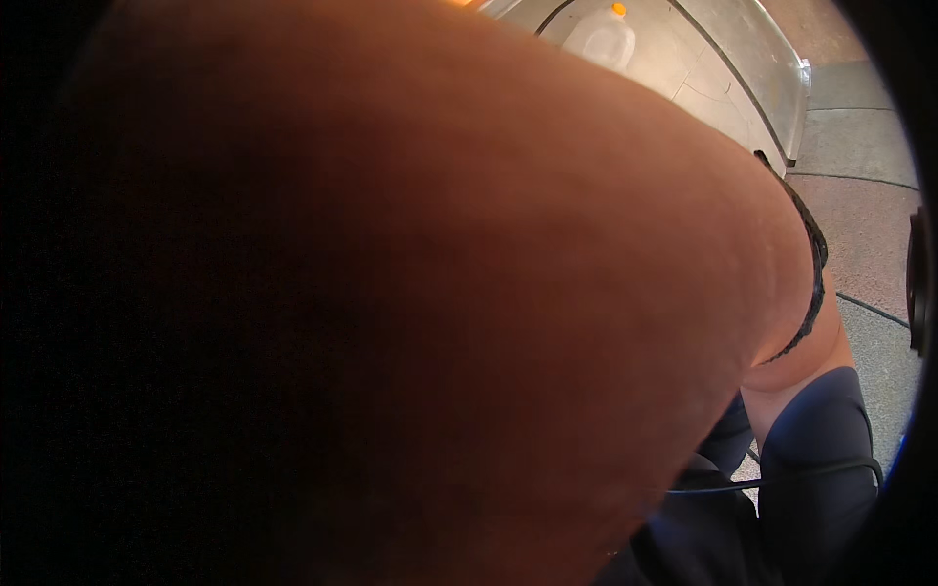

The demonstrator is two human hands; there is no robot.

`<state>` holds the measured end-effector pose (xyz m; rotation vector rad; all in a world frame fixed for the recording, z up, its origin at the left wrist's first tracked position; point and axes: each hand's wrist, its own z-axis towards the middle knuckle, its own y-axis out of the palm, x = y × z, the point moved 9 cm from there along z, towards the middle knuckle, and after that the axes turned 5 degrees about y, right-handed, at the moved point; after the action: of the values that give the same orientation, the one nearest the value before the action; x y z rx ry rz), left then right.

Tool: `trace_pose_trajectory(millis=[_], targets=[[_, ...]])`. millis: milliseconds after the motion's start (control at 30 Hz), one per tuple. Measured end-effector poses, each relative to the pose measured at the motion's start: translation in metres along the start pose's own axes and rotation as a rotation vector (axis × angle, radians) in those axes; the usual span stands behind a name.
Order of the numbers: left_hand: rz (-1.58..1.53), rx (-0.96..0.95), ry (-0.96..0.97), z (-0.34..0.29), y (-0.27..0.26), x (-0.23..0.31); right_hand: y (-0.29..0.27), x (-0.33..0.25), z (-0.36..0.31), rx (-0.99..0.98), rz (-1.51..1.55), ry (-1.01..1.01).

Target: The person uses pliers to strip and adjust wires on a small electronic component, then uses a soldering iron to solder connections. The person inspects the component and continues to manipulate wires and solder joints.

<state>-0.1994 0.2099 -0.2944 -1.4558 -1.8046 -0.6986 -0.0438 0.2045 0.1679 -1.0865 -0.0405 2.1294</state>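
My right hand [547, 264] is raised so close to the camera that its blurred skin fills most of the head view. A dark braided bracelet [819, 256] circles the wrist at the right. Beyond it the bare forearm [796, 386] runs down to a dark sleeve [816, 439]. None of the fingers can be made out, so whether this hand is open or closed, or holds anything, is hidden. My left hand does not appear. The left side of the picture is in deep shadow.
Past the hand, at the top, a translucent plastic jug [604, 41] with an orange cap rests on a pale surface with a raised metal edge [772, 73]. Paved floor [855, 210] lies to the right. A thin dark cable [782, 480] crosses my dark clothing [699, 537].
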Motion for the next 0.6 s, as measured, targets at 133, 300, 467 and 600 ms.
trace_pose_trajectory(millis=[133, 300, 467, 600], targets=[[-0.029, 0.006, 0.011, 0.0049, 0.0019, -0.0007, 0.0034, -0.0004, 0.0039, -0.018, -0.001, -0.008], [-0.061, 0.018, 0.021, 0.0084, 0.0031, -0.0041, 0.0035, 0.0011, 0.0032, -0.028, 0.004, -0.005], [-0.087, 0.029, 0.026, 0.0054, 0.0009, -0.0061, 0.0023, 0.0001, 0.0037, -0.028, 0.007, -0.012], [-0.113, 0.032, 0.032, 0.0008, -0.0003, -0.0074, 0.0038, -0.0005, 0.0066, -0.032, 0.009, -0.013]])
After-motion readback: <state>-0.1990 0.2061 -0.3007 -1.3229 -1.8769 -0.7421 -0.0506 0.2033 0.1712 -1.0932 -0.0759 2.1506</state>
